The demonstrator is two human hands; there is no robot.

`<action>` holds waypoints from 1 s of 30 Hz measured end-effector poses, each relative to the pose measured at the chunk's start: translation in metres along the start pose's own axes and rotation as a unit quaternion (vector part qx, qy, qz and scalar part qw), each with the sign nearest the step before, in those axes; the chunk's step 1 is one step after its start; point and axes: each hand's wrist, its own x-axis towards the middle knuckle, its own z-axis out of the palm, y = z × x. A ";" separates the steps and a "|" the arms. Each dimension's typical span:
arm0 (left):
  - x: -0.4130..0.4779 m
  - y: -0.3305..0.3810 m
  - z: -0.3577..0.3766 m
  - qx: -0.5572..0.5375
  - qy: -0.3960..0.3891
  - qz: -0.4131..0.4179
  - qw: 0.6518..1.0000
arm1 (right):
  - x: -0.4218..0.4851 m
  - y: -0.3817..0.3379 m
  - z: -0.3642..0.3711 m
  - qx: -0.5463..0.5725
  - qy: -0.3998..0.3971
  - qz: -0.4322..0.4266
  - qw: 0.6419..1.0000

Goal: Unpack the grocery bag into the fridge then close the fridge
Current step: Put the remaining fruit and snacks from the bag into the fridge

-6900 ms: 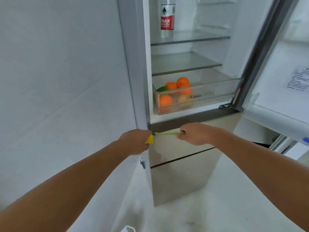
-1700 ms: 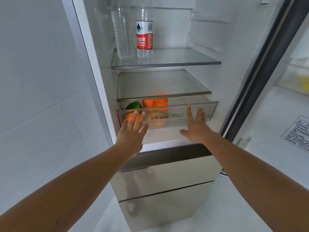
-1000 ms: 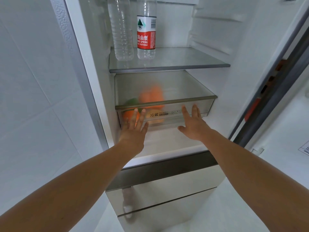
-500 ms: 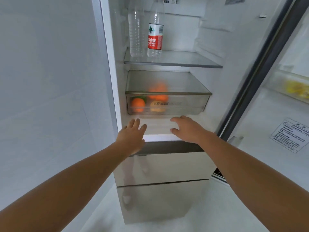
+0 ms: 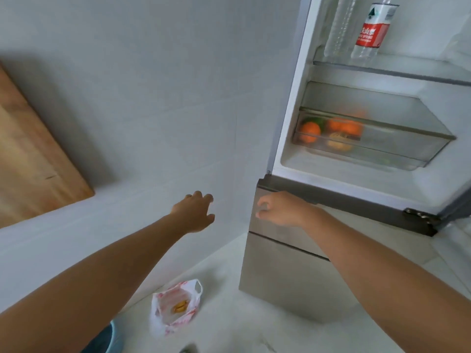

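Head view: the grocery bag (image 5: 167,314) lies on the pale floor (image 5: 229,327) near the bottom of the frame, left of the fridge (image 5: 293,98) and close to the white tiled wall (image 5: 153,98). It is a thin white plastic bag with red print, its mouth open, and something yellowish shows inside.

The left hand (image 5: 195,212) reaches out in front of the wall, above the bag and well apart from it; its fingers are loosely spread and hold nothing. The right hand (image 5: 280,208) hangs in front of the top left corner of the fridge's lower drawer fronts (image 5: 285,281), fingers loosely curled with nothing in them. Whether it touches the metal cannot be told.

The upper compartment of the fridge stands open at the far right. A clear crisper drawer (image 5: 397,149) sits pushed in under a glass shelf (image 5: 382,103), and at its left end are oranges (image 5: 309,131) with something green behind them and a paler, yellowish fruit to their right – all blurred. On the shelf above stand two bottles side by side: a water bottle (image 5: 370,29) with a red label and, to its left, a clear bottle (image 5: 336,29) without one.

A wooden board (image 5: 33,161) fills the far left, leaning against the wall. A blue container (image 5: 108,338) shows at the bottom edge, partly hidden by the left forearm.
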 end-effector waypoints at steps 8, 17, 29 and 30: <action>-0.025 -0.095 0.022 -0.029 -0.026 -0.073 0.997 | 0.060 -0.073 0.041 -0.026 -0.059 -0.024 0.998; -0.004 -0.203 0.070 -0.062 -0.069 -0.070 0.993 | 0.129 -0.152 0.108 -0.030 -0.093 -0.031 0.995; 0.031 -0.262 0.191 -0.124 -0.174 -0.134 0.968 | 0.225 -0.156 0.234 -0.001 -0.181 -0.047 0.982; 0.032 -0.263 0.207 -0.126 -0.181 -0.145 0.965 | 0.235 -0.152 0.247 -0.001 -0.190 -0.059 0.980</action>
